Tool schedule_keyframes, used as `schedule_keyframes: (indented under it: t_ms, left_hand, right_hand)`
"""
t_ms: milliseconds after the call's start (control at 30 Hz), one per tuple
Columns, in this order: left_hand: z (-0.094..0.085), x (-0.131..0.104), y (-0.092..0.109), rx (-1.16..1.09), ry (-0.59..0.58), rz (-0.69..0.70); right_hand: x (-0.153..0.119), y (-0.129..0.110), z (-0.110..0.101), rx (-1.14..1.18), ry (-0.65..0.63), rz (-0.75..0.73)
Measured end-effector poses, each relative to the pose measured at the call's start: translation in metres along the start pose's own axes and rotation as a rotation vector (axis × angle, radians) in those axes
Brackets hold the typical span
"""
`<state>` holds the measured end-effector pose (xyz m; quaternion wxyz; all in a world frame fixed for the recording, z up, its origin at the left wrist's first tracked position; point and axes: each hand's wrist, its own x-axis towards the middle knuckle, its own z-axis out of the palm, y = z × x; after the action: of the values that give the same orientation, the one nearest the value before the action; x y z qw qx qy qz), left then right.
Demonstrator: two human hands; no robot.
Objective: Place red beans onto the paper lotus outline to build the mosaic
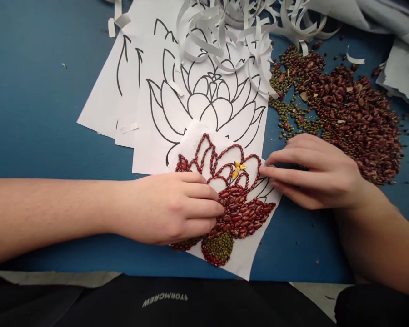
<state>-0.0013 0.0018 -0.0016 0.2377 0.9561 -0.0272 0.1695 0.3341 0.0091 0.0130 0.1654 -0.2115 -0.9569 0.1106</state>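
A white sheet with a lotus picture (240, 268) made of beans lies at the table's front. Dark red beans (248, 218) outline and fill its petals; green mung beans (218, 245) fill a rounded leaf, and a few yellow kernels (237, 169) sit near the middle. My left hand (177, 206) rests over the picture's left part, its fingers curled down and thumb hidden. Whatever is under those fingertips is out of sight. My right hand (313, 175) is at the sheet's right edge, index fingertip at a bean-outlined petal, thumb close below. Anything pinched there is too small to name.
Behind the picture, printed lotus sheets (146, 154) overlap, partly under curled paper strips (221, 27). A heap of red beans (361, 118) mixed with mung beans (286, 81) spreads to the right. More paper (402, 68) lies at the far right of the blue table (47, 113).
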Motion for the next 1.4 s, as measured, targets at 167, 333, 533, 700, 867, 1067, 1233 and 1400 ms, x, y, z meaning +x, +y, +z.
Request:
schedule_keyframes:
  t_ms: [167, 333, 533, 700, 867, 1067, 1233, 1400]
  left_hand:
    - [0.0, -0.001, 0.0, 0.014, -0.001, -0.002]
    - [0.0, 0.0, 0.0, -0.007, -0.004, -0.007]
    - [0.0, 0.001, 0.0, -0.002, 0.005, -0.008]
    - [0.001, 0.0, 0.0, 0.0, -0.003, -0.009]
    - [0.0, 0.0, 0.0, -0.013, -0.003, -0.014]
    - [0.0, 0.0, 0.0, -0.002, -0.004, -0.02]
    - [0.001, 0.0, -0.001, 0.005, -0.001, -0.011]
    - [0.001, 0.0, 0.0, 0.001, -0.002, -0.013]
  right_hand:
    - [0.006, -0.006, 0.001, -0.065, -0.023, -0.04]
    - [0.01, -0.01, 0.002, -0.104, -0.015, -0.06]
    - [0.01, -0.012, 0.003, -0.112, -0.006, -0.067]
    - [0.005, -0.008, 0.005, -0.02, 0.056, 0.018]
    - [0.004, -0.004, 0.004, -0.036, 0.032, 0.056]
    - [0.011, -0.003, 0.003, -0.086, -0.008, -0.012]
    - [0.011, -0.005, 0.001, -0.096, -0.055, -0.034]
    - [0.012, -0.006, 0.002, -0.095, -0.055, -0.029]
